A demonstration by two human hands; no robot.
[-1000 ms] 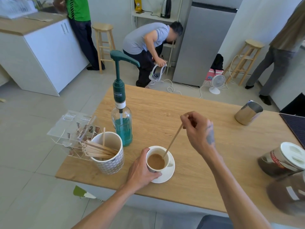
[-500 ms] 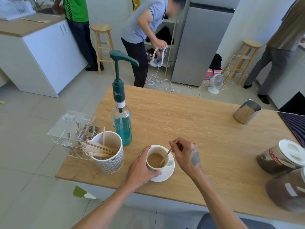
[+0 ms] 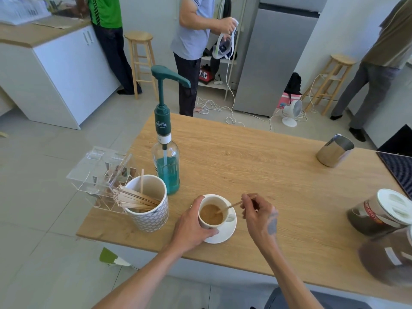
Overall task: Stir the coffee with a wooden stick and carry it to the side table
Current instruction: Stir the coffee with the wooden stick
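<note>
A white cup of milky coffee (image 3: 211, 214) stands on a white saucer (image 3: 227, 233) near the front edge of the wooden table (image 3: 256, 175). My left hand (image 3: 191, 228) wraps around the cup's left side. My right hand (image 3: 259, 214) pinches the upper end of a thin wooden stick (image 3: 229, 207), held low and slanted. The stick's lower tip is dipped in the coffee.
A patterned mug of spare sticks (image 3: 147, 206), a clear acrylic box (image 3: 100, 172) and a green pump bottle (image 3: 166, 157) stand left of the cup. A steel jug (image 3: 334, 151) and two jars (image 3: 379, 214) sit to the right. Three people stand beyond the table.
My right hand came down from above the cup and lowered the stick into the coffee, then shifted right, tilting the stick flatter. My left hand stayed on the cup. A person behind straightened up.
</note>
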